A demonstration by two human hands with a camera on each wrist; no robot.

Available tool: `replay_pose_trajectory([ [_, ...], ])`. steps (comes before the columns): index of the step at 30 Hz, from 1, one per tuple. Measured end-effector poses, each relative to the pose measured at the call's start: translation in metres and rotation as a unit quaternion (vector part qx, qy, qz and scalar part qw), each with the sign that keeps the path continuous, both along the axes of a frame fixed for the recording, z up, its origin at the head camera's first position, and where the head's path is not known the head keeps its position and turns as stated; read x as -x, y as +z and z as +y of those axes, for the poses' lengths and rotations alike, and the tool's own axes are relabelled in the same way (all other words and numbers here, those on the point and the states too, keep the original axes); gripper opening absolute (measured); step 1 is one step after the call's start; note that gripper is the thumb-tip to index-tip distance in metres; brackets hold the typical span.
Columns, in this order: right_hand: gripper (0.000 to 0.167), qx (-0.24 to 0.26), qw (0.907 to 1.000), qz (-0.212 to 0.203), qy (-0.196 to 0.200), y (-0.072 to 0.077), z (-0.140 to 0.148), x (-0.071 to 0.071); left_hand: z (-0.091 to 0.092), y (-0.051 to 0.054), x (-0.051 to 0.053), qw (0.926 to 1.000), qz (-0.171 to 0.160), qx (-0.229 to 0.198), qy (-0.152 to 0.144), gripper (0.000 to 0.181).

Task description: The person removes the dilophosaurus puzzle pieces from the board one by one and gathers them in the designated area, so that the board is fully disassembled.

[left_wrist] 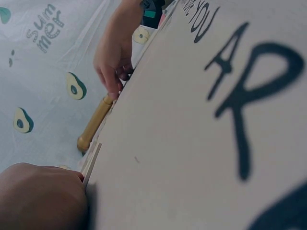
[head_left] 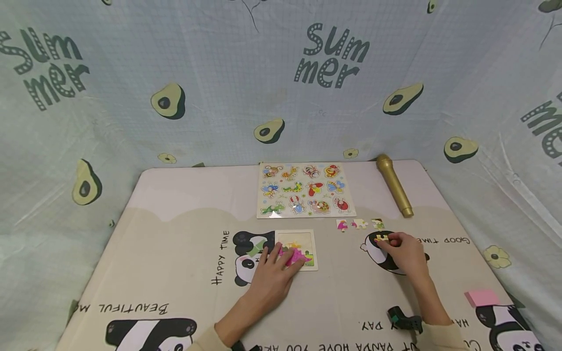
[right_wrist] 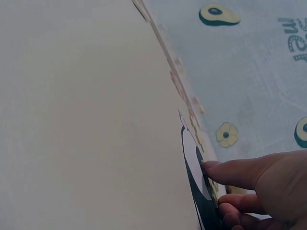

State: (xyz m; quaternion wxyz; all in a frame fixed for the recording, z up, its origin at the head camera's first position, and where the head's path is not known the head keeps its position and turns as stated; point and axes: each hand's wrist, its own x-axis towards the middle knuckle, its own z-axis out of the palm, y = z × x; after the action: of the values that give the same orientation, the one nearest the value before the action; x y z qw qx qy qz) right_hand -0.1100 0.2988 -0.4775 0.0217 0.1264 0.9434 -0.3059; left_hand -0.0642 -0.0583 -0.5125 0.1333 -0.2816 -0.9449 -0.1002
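Note:
My left hand (head_left: pixel 273 275) rests with fingers spread on a small framed jigsaw puzzle (head_left: pixel 309 239), partly filled with pink, green and yellow pieces; the fingers cover some of it. At the right, my right hand (head_left: pixel 407 253) pinches a small yellowish puzzle piece (head_left: pixel 382 238) between thumb and fingers, low over the printed panda. In the right wrist view, the thumb (right_wrist: pixel 235 172) and fingertips lie close to the tablecloth at the piece. Beyond that hand, loose puzzle pieces lie in a row: a pink one (head_left: pixel 341 224), a pale one (head_left: pixel 359 224) and a green one (head_left: pixel 377 224).
A board of cartoon insects (head_left: pixel 303 190) lies at the back middle. A gold microphone-shaped stick (head_left: pixel 395 186) is at the back right. Near the right edge sits a pink block (head_left: pixel 482 298). Fabric printed with avocados (head_left: pixel 169 101) hangs behind and beside the table.

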Motion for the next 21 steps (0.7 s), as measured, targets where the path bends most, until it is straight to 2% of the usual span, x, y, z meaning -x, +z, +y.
replay_pose_trajectory([
  [13, 0.049, -0.006, 0.9999, 0.002, 0.015, 0.0035, -0.003, 0.0003, -0.0005, -0.0019, 0.0005, 0.9998, 0.008, -0.018, -0.003, 0.032],
  [21, 0.044, -0.006, 0.9999, 0.009, 0.013, -0.0008, -0.0026, -0.0003, -0.0011, -0.0032, 0.0004, 0.9997, 0.013, -0.019, -0.004, 0.031],
])
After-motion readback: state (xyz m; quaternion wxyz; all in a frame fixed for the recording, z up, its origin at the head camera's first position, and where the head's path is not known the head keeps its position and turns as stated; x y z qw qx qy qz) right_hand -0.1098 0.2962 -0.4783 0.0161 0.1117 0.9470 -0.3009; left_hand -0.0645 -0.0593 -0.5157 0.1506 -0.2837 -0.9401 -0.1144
